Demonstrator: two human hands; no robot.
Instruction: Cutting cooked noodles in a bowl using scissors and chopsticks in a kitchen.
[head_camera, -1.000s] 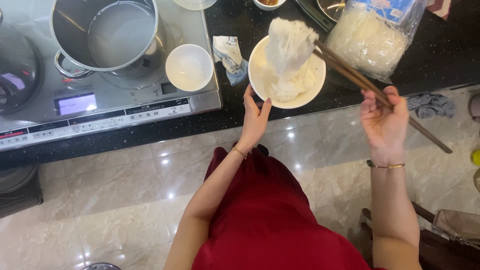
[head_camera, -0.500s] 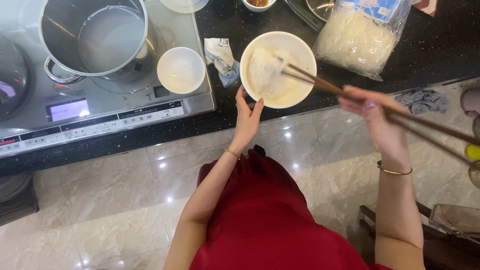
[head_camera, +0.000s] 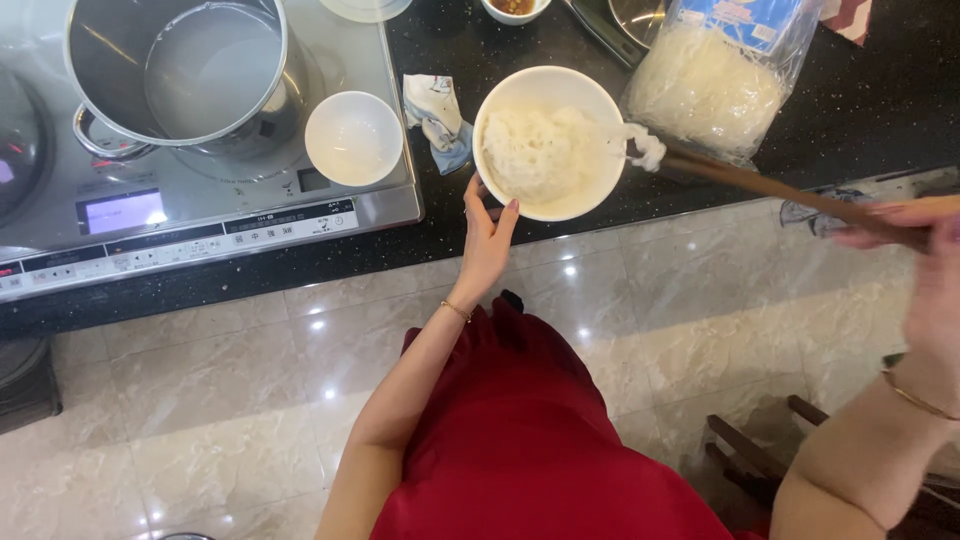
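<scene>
Left hand (head_camera: 487, 243) open, touching white noodle bowl (head_camera: 549, 205) at 7 o'clock. Right hand (head_camera: 925, 270) gripping wooden chopsticks (head_camera: 760, 184), noodle clump (head_camera: 648, 146) at bowl's 3 o'clock.

Home kitchen: steel pot (head_camera: 180, 75) sitting on induction hob (head_camera: 200, 215) w/ black counter (head_camera: 480, 250), left of hands; marble floor (head_camera: 250, 400) showing below.

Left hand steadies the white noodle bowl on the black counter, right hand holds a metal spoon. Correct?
Not quite. In the head view, the right hand holds wooden chopsticks, not a metal spoon. The left hand does steady the white noodle bowl on the black counter.
</scene>
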